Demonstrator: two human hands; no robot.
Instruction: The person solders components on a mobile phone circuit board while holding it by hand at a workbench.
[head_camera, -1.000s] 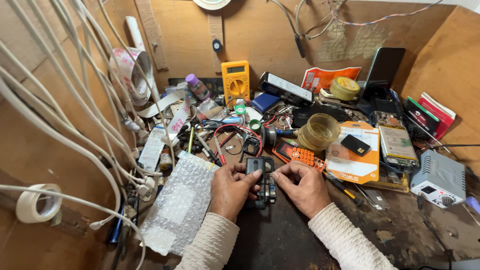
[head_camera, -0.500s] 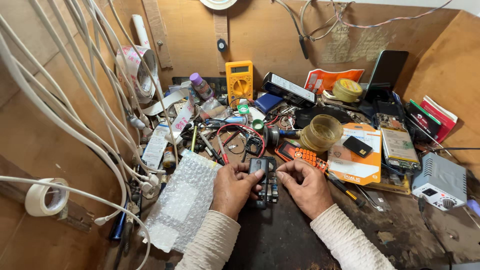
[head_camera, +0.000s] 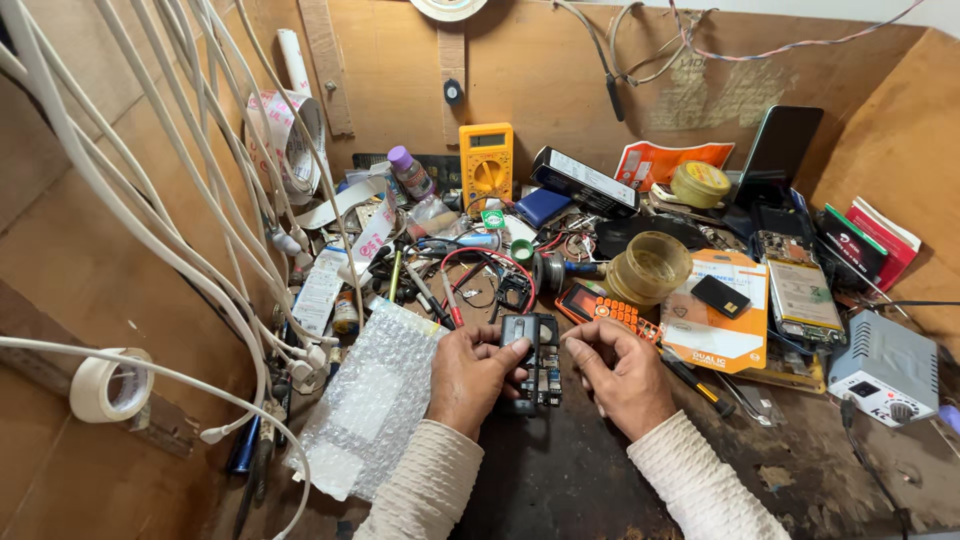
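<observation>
My left hand (head_camera: 474, 376) grips the left side of a small opened phone body (head_camera: 532, 360), dark with its circuit board showing, which rests on the dark worktop. The thumb lies across its upper part. My right hand (head_camera: 620, 372) sits just right of the phone, fingers curled, fingertips touching its right edge. Both wrists wear cream knit sleeves. An orange keypad phone (head_camera: 598, 305) lies just beyond the right hand.
A sheet of bubble wrap (head_camera: 375, 405) lies left of my hands. A yellow multimeter (head_camera: 486, 165), red and black probe leads (head_camera: 480, 270), a tape roll (head_camera: 650, 266), an orange card (head_camera: 722, 315), a grey power unit (head_camera: 882, 368) and white cables (head_camera: 190, 210) crowd the bench.
Both hands stay on the phone body with only small finger shifts. The view has tilted slightly downward.
</observation>
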